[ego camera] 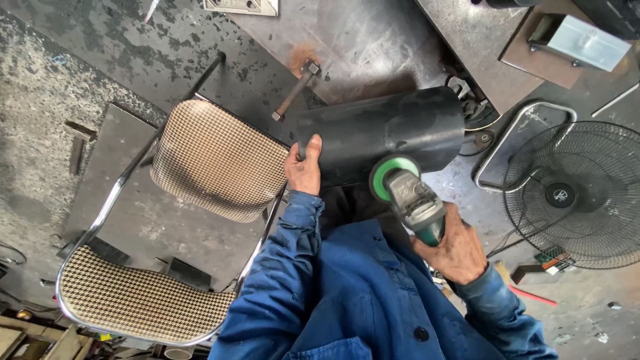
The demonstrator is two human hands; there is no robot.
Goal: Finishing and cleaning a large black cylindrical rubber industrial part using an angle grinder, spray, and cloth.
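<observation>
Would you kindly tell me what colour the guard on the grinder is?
Green; the guard on the grinder shows best in the head view.

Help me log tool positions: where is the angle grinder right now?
In the head view, the angle grinder is right of centre, gripped by the right hand, its green-guarded disc against the black cylinder, with the fan to its right.
</observation>
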